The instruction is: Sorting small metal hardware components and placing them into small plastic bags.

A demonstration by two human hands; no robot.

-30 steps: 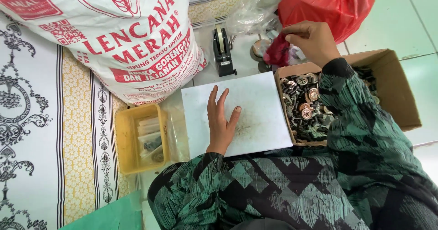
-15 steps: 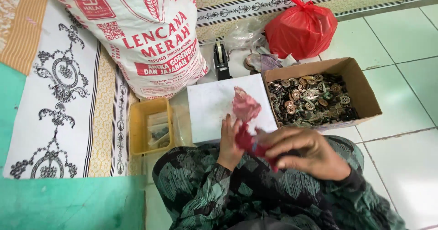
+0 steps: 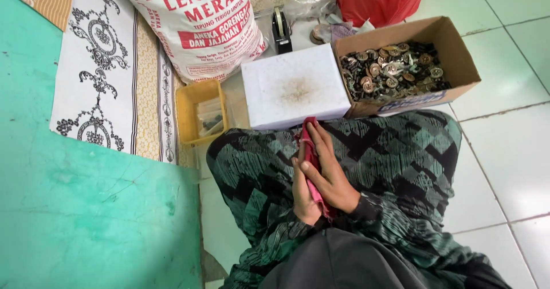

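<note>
Red cloth (image 3: 312,168) lies pressed between our two palms, over our lap, just in front of the white box (image 3: 293,85). We see our left hand (image 3: 302,189) under it and our right hand (image 3: 329,171) laid flat on top, fingers straight, so the cloth is sandwiched rather than gripped by curled fingers; only a thin red strip shows between them, with its upper end poking out toward the box. Right of the white box we see a cardboard box (image 3: 458,57) filled with small round metal parts (image 3: 392,71). Left of it sits a yellow tray (image 3: 192,103) on the floor. Behind stand a large printed sack (image 3: 195,25), a tape dispenser (image 3: 281,28) and a red plastic bag (image 3: 381,0).
</note>
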